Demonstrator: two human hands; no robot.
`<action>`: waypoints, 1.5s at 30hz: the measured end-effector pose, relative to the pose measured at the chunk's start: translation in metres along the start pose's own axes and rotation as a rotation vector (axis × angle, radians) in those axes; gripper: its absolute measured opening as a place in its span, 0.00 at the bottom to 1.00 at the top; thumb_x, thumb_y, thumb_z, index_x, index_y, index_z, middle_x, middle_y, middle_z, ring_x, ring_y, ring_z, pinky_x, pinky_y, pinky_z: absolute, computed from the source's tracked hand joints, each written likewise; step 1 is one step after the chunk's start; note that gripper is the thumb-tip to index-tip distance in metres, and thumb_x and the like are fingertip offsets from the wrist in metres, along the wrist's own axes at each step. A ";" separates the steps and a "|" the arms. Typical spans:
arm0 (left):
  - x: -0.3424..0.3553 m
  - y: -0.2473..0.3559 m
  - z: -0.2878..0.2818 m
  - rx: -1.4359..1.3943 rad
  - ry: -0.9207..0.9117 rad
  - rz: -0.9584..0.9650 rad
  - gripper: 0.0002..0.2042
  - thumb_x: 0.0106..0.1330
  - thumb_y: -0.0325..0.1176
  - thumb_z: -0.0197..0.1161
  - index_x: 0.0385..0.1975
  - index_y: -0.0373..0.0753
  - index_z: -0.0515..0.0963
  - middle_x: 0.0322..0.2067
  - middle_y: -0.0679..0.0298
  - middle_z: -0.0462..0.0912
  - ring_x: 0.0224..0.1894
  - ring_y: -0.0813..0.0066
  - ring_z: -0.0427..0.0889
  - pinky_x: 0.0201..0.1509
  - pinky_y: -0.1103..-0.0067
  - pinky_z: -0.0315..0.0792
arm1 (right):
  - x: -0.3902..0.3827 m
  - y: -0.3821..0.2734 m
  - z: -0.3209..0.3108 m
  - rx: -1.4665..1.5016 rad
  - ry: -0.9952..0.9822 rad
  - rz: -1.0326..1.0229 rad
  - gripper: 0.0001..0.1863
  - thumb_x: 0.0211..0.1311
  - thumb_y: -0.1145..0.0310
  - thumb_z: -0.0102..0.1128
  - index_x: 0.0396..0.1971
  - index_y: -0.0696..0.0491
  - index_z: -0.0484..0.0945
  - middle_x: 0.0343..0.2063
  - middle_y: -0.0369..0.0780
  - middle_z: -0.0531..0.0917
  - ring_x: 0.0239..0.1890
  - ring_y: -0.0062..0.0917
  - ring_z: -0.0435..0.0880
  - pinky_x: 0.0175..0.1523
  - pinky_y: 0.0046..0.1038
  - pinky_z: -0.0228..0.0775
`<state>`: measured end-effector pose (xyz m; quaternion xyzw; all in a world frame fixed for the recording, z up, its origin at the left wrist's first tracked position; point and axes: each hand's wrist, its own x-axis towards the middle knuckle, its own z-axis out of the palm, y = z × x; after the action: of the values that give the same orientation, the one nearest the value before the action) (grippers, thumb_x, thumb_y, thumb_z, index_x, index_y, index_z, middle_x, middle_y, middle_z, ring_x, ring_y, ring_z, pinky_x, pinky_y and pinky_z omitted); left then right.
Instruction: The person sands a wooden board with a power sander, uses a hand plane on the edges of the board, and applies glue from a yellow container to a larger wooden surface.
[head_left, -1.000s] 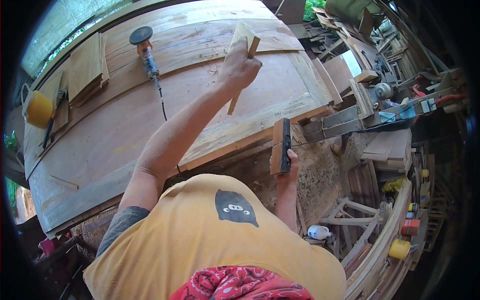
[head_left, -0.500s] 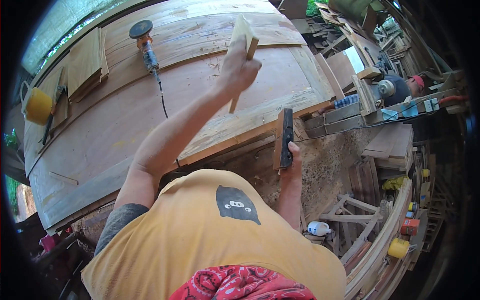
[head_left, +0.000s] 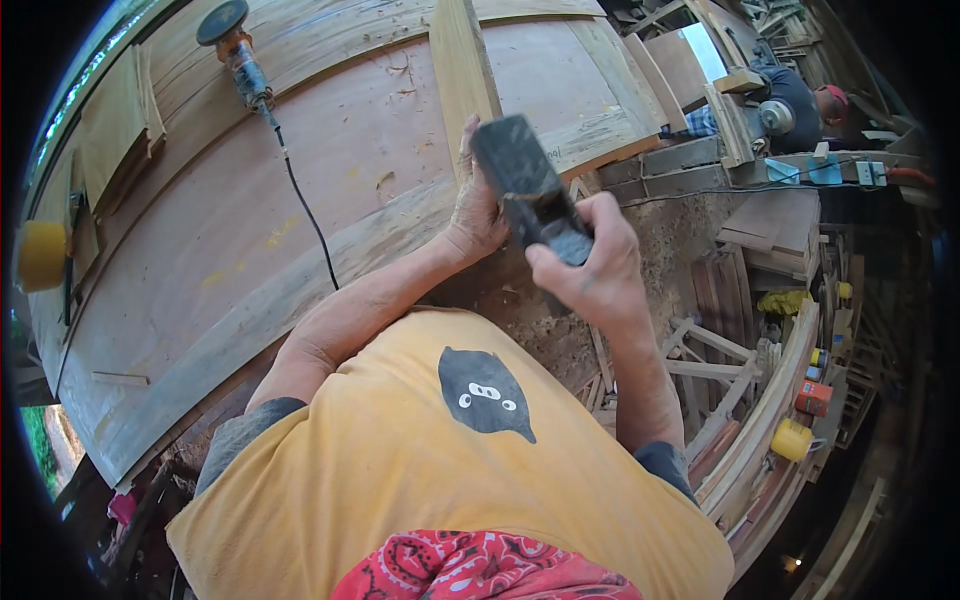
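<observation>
A pale wooden board (head_left: 462,75) extends away from me over the workbench's large panel. My left hand (head_left: 476,212) is closed around its near end, partly hidden by the tool in front. My right hand (head_left: 603,265) grips a dark hand plane (head_left: 518,165), fingers and thumb wrapped about its near end. The plane is tilted over the board's near end, close to my left fingers. Whether it touches the wood I cannot tell.
The large wooden panel (head_left: 230,200) bears a disc sander (head_left: 240,65) with a black cord, thin boards (head_left: 115,125) and wood shavings. Hanging at left is a yellow container (head_left: 42,255). Wood stacks (head_left: 770,225) stand to the right, where another person (head_left: 795,105) bends near a grinder.
My left hand has come down and nearer, and the board now points away from me. My right hand has raised the plane up and to the left, beside my left hand.
</observation>
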<state>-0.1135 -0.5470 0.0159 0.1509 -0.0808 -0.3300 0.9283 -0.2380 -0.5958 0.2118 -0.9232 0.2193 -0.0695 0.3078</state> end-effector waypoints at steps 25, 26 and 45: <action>-0.003 0.000 -0.021 1.480 -0.144 0.717 0.56 0.56 0.27 0.71 0.78 0.23 0.35 0.77 0.25 0.38 0.79 0.21 0.37 0.82 0.45 0.37 | 0.175 -0.032 0.040 -0.261 0.022 0.064 0.37 0.46 0.48 0.74 0.46 0.64 0.74 0.41 0.60 0.86 0.46 0.55 0.88 0.54 0.45 0.80; -0.005 -0.003 -0.023 1.471 -0.121 0.674 0.56 0.56 0.27 0.71 0.78 0.23 0.35 0.77 0.25 0.38 0.79 0.21 0.37 0.82 0.45 0.37 | 0.219 -0.035 0.042 -0.259 0.031 0.106 0.40 0.44 0.47 0.73 0.49 0.65 0.75 0.43 0.60 0.87 0.48 0.53 0.88 0.56 0.43 0.80; -0.007 0.012 -0.009 1.451 -0.187 0.591 0.62 0.46 0.28 0.79 0.78 0.23 0.39 0.77 0.27 0.39 0.78 0.18 0.41 0.80 0.39 0.43 | 0.383 -0.062 0.065 -0.122 -0.032 0.013 0.36 0.49 0.42 0.75 0.33 0.67 0.86 0.30 0.48 0.88 0.34 0.28 0.88 0.39 0.33 0.79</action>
<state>-0.1098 -0.5316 0.0109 0.6628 -0.3905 0.0544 0.6366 0.1441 -0.6882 0.1945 -0.9397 0.2245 -0.0393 0.2551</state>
